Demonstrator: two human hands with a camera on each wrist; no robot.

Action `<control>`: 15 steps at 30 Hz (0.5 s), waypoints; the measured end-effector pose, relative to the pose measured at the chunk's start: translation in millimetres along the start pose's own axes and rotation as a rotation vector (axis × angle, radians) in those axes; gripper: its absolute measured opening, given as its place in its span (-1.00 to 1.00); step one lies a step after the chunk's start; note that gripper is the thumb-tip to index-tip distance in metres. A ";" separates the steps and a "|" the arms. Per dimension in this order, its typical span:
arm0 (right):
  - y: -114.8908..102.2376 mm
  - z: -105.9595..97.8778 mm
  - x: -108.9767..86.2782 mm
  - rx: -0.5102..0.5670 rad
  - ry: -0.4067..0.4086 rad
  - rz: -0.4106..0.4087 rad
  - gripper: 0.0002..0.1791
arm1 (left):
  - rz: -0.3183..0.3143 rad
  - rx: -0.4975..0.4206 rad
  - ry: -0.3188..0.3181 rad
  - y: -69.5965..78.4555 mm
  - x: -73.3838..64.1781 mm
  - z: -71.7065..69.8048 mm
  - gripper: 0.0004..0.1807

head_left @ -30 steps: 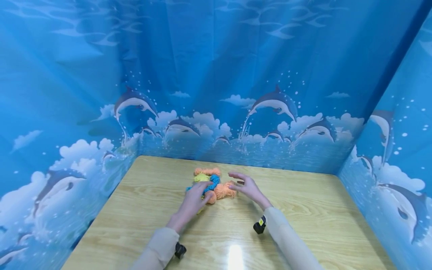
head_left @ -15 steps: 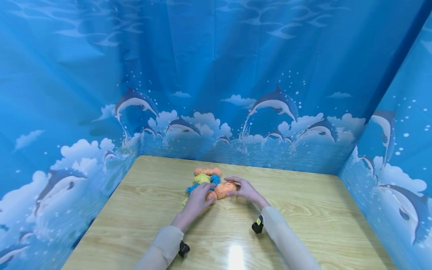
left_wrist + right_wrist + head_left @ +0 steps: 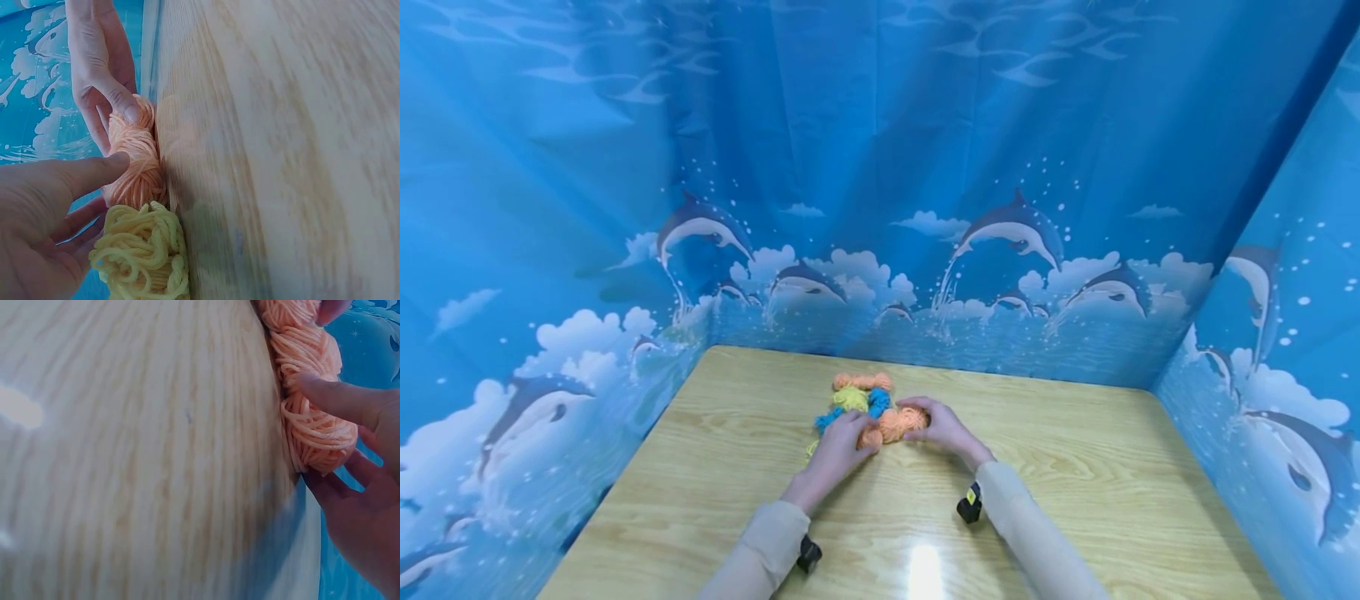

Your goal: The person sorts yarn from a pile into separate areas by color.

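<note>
A peach yarn skein, narrow in its middle, lies on the wooden table between the two hands. My left hand grips its left end, thumb on the near side and fingers behind. At the opposite end my right hand holds the skein, its thumb laid across the strands and the fingers curled behind. In the left wrist view a yellow yarn bundle sits right beside the left fingers. Part of the skein's left end is hidden by the left hand in the head view.
Just behind the hands lie a yellow yarn bundle, blue yarn and another peach skein. More blue yarn shows left of the left hand. A blue dolphin-print curtain borders the wooden table.
My right hand has moved left and closed round the skein's right end. My left hand has shifted slightly right, off the blue yarn, onto the skein's left end.
</note>
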State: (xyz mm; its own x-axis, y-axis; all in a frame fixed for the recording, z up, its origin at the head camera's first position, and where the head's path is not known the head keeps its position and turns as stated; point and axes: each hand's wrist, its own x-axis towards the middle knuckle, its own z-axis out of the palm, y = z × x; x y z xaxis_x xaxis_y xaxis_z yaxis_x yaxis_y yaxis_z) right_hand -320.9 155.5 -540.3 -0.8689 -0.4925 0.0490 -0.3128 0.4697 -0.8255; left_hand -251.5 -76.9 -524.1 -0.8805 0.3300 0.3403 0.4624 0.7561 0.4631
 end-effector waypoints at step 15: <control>-0.8 4.6 -3.6 -0.081 0.102 0.025 -0.61 | 0.007 0.002 0.006 -1.9 -0.3 0.9 -0.69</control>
State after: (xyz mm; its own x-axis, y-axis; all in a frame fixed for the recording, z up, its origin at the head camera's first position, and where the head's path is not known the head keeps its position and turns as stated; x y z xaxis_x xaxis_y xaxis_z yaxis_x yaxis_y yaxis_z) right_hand -315.7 153.6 -542.4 -0.9101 -0.4048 0.0887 -0.3164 0.5405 -0.7796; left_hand -252.2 -78.0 -525.8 -0.8767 0.3316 0.3485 0.4682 0.7549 0.4593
